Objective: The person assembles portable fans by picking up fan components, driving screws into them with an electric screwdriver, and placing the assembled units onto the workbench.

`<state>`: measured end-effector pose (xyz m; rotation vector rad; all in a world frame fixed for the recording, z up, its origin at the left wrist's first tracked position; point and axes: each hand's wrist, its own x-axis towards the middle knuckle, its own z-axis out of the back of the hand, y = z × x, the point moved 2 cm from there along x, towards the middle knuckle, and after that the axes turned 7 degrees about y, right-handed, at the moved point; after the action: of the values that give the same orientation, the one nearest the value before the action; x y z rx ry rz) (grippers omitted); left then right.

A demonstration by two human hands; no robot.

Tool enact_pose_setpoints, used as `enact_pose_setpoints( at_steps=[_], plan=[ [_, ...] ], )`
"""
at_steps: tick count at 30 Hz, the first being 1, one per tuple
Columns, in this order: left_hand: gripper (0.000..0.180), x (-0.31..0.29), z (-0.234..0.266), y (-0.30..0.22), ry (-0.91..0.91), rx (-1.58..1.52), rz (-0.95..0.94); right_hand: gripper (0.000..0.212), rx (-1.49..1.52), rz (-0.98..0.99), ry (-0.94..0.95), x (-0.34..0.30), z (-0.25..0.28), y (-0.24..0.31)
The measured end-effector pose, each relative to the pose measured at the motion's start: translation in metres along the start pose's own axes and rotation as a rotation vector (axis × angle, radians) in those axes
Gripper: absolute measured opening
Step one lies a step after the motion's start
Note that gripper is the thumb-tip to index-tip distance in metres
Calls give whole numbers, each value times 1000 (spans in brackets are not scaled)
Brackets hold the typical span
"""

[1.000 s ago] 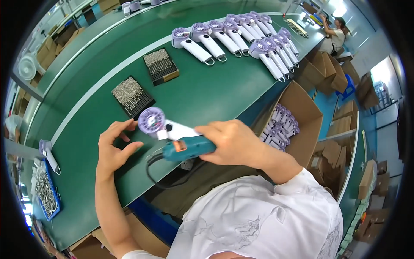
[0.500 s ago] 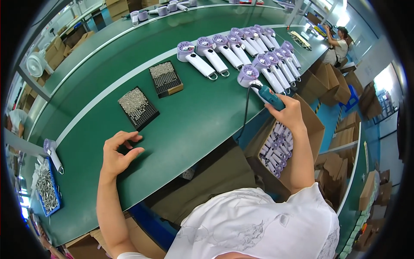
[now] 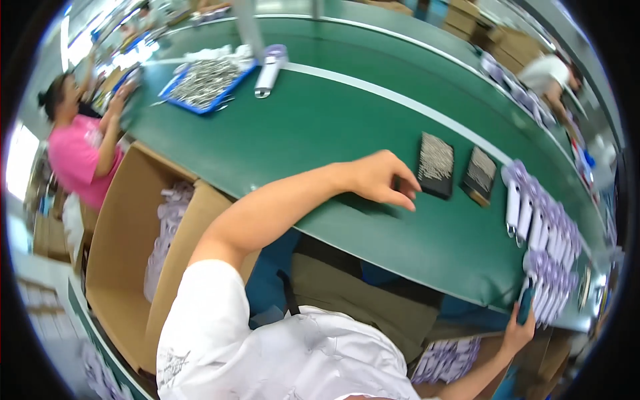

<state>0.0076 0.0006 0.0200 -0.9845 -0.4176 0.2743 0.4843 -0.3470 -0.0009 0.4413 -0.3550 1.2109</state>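
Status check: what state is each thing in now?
Left hand: open, empty
Right hand: gripping teal tool
Teal tool: held; whether running, unclear
Blue tray: heaped with metal pieces
Black trays: loaded with small metal bits
Left carton: open, purplish items inside
Lone fan: lying down
Fan rows: side by side

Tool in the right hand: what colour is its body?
The tool is dark teal, as best seen in the head view.

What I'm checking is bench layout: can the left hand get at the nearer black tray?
Probably yes: the left hand is open just beside that black tray, and nothing visible stands in between.
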Motion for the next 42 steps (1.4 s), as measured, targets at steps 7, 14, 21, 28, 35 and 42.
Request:
enact_pose_setpoints(
  at_steps=[7,14,21,28,35,42],
  plan=[
    [29,-22,43,-29,-246,177,55,39,6,51,-12,3,-9,-1],
    [40,-88,174,49,-1033,1029,541,38,17,60,-83,-2,-3,11],
    [60,-134,234,66,-933,1109,1227,41,-17,50,-84,-11,2,8],
    [39,-141,243,90,-838,869,1305,41,-46,91,-117,-13,10,7],
    [38,-141,247,109,-861,954,1218,40,-46,93,-166,-11,12,18],
    [44,-123,177,55,-1088,-659,304,33,199,98,-296,7,49,83]
  ],
)
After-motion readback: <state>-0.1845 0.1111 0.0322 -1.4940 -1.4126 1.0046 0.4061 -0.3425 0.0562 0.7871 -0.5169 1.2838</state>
